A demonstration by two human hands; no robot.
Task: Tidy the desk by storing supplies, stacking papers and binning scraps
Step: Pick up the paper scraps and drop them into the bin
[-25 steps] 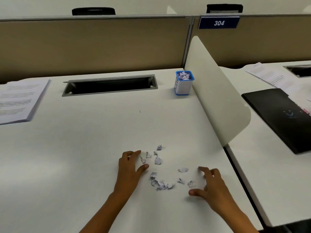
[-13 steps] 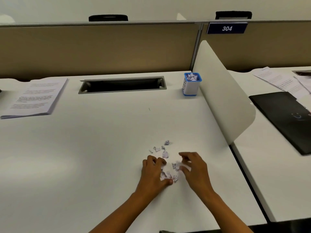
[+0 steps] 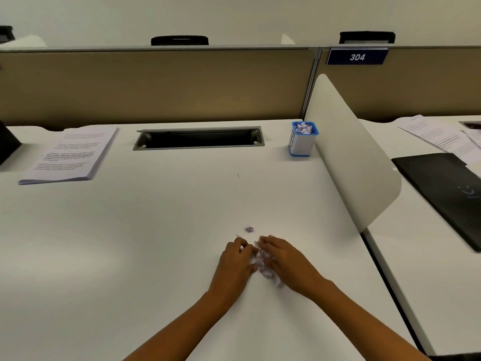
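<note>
Inspecting the desk, we found papers stacked and the bin part-filled, while our left hand and right hand, cupped together, enclosed the scraps, one stray scrap lying just beyond them.

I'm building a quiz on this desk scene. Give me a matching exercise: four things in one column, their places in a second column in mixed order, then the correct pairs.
Things:
1. stack of printed papers
2. blue-rimmed cup
3. pile of paper scraps
4. stray scrap

Places:
A. alone on the desk just beyond the fingertips
B. gathered between the left hand and the right hand
C. far left of the desk
D. back right, beside the curved white divider

Pairs: 1-C, 2-D, 3-B, 4-A
</note>
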